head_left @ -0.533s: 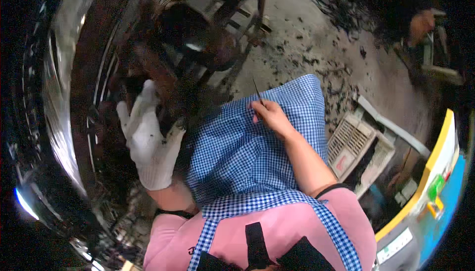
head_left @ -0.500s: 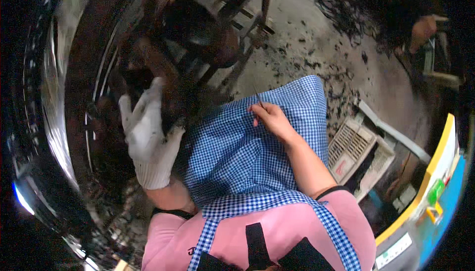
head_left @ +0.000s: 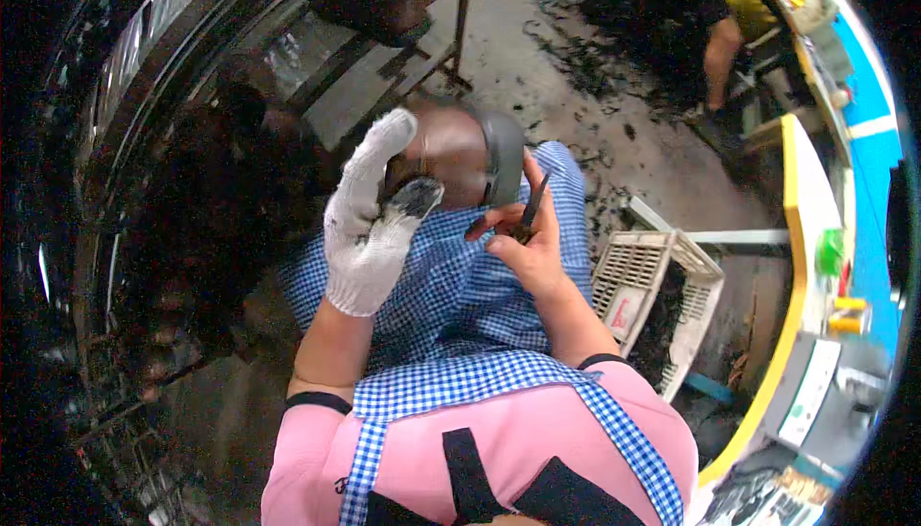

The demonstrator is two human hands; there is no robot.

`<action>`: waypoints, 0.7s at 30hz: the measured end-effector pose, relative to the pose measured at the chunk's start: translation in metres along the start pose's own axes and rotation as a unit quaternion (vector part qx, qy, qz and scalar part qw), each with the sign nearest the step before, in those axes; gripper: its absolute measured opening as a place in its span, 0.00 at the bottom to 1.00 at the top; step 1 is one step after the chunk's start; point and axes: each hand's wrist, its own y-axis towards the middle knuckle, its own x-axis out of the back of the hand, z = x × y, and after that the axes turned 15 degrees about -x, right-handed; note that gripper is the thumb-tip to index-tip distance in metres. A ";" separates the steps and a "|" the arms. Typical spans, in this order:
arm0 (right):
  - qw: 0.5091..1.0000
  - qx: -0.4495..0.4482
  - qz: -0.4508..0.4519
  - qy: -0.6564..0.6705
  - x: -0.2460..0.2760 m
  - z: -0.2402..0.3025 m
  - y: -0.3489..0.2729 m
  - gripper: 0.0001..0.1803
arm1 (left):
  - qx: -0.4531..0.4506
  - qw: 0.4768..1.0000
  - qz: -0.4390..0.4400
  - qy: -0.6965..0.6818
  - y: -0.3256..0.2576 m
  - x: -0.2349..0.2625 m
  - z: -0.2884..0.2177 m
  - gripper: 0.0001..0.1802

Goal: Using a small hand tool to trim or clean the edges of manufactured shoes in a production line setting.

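Brown domed piece [head_left: 451, 152] lies between both hands' fingers: the gloved left hand [head_left: 366, 224] clamps its left side; the right hand [head_left: 533, 243], fingers closed around a thin dark tool [head_left: 535, 200], is at its grey band [head_left: 506, 154]. Below the fingers: a checked apron [head_left: 451, 286].

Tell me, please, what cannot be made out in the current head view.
In the head view:
Dark thin tool: grip end covered by the bare right hand.
Brown rounded piece: far side hidden by its near surface.
Dark scraps in the slatted crate: too blurred to separate.
Co-worker: head cut off by the upper edge.
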 end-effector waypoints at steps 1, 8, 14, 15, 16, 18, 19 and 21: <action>0.997 0.016 -0.050 -0.052 -0.009 0.011 -0.005 0.43 | 0.023 1.000 -0.017 -0.013 -0.003 -0.003 0.003 0.32; 0.964 -0.091 -0.163 -0.187 -0.010 0.025 -0.039 0.33 | 0.148 0.958 -0.101 -0.224 -0.041 -0.006 0.033 0.30; 0.857 0.070 -0.215 -0.463 0.004 0.045 -0.040 0.24 | 0.083 0.993 0.079 -0.018 -0.052 -0.010 0.033 0.35; 0.842 0.112 -0.176 -0.498 0.007 0.050 -0.036 0.25 | 0.047 0.991 0.105 0.061 -0.053 -0.011 0.033 0.35; 0.823 0.155 -0.138 -0.529 0.010 0.053 -0.032 0.25 | 0.007 0.981 0.134 0.140 -0.053 -0.012 0.033 0.36; 0.816 0.139 -0.116 -0.549 0.015 0.054 -0.031 0.23 | 0.018 0.981 0.131 0.140 -0.054 -0.021 0.028 0.36; 0.807 0.131 -0.089 -0.569 0.016 0.055 -0.029 0.20 | 0.014 0.985 0.124 0.119 -0.054 -0.024 0.029 0.36; 0.766 0.159 -0.083 -0.617 0.016 0.057 -0.027 0.17 | 0.013 0.988 0.115 0.101 -0.051 -0.026 0.030 0.36</action>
